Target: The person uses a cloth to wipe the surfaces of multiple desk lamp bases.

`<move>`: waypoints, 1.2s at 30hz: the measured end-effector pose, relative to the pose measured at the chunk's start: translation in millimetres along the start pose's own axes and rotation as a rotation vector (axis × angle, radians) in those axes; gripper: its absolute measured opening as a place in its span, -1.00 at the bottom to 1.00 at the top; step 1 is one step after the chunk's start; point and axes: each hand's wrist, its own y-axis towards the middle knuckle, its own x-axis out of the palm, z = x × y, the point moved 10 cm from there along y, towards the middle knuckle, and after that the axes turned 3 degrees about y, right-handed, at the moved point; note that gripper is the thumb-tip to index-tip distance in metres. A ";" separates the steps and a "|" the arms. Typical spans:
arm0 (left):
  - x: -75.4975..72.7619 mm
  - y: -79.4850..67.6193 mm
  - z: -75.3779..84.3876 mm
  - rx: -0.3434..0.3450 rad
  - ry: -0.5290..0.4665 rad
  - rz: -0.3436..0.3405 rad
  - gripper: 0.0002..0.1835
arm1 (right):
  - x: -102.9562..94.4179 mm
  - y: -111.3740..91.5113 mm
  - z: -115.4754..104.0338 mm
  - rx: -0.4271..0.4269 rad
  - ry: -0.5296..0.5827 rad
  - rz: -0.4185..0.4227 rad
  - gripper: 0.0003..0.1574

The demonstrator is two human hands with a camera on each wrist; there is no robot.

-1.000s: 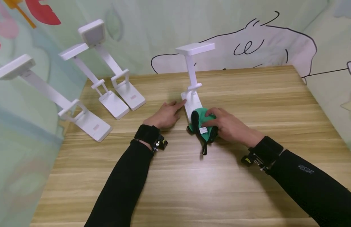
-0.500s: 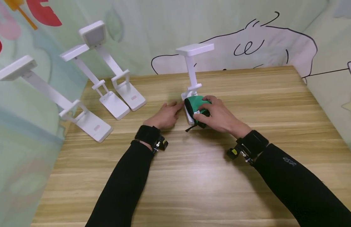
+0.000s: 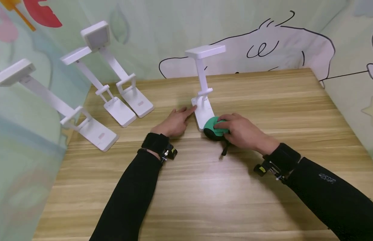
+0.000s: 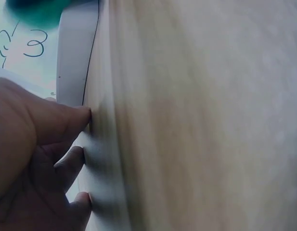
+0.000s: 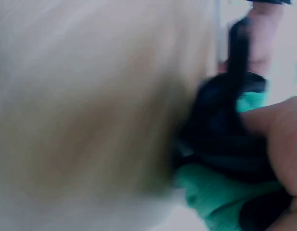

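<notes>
On the wood table (image 3: 186,204), your right hand (image 3: 245,132) grips a green cloth (image 3: 215,124) at the near right corner of the lamp base (image 3: 203,112); contact there cannot be told. Bunching it probably gives your fingers a firm pad.

Your left hand (image 3: 172,123), apart from the right, clasps nothing: forefinger extended against the base's left edge, likely bracing the upright white lamp (image 3: 202,75) against sliding.

Off left, a second lamp (image 3: 99,134), then a third (image 3: 119,112) and fourth lamp (image 3: 140,102) stand clustered, presumably leaving elbow room.
</notes>
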 end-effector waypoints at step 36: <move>-53.0 -27.3 25.7 0.031 -0.446 0.237 -0.43 | -17.2 -1.9 35.3 0.628 0.660 0.165 -0.50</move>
